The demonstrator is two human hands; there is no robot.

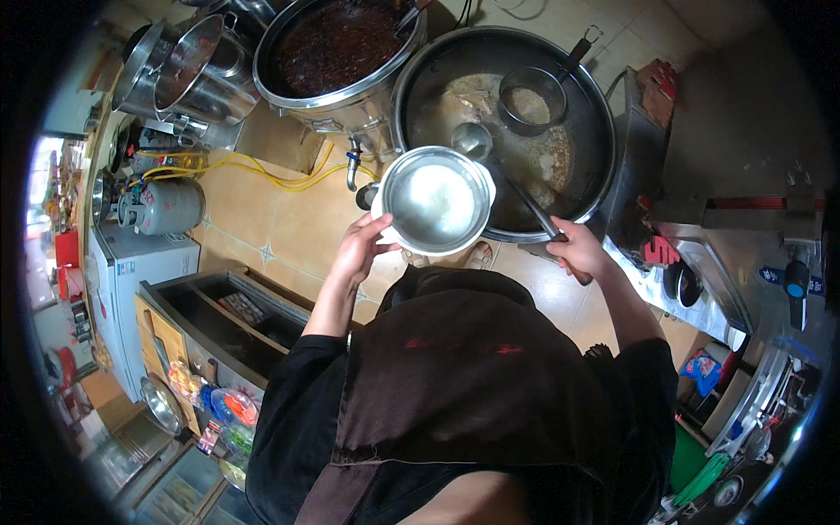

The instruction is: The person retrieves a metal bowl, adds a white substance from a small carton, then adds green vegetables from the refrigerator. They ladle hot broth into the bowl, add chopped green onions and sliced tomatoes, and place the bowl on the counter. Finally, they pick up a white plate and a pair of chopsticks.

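Observation:
My left hand (362, 248) grips the side of a round bowl (436, 203) with a metallic inside and a pale rim, thumb over the edge. Glare inside it hides whether it holds liquid. My right hand (577, 249) is closed around the dark handle of a ladle (471, 140). The ladle's metal head lies just beyond the bowl, over the broth in a wide stockpot (605, 164); how deep it sits is unclear. A deep strainer (533, 102) with a dark handle rests in the same pot, at its far right. Cloudy broth with pale solids surrounds it.
Left of the stockpot stands a steel pot (341, 98) of dark red-brown contents, with a tap (353, 164) low on its side. Yellow hoses (262, 172) cross the tiled floor near a gas cylinder (167, 207). A steel counter (627, 151) borders the right.

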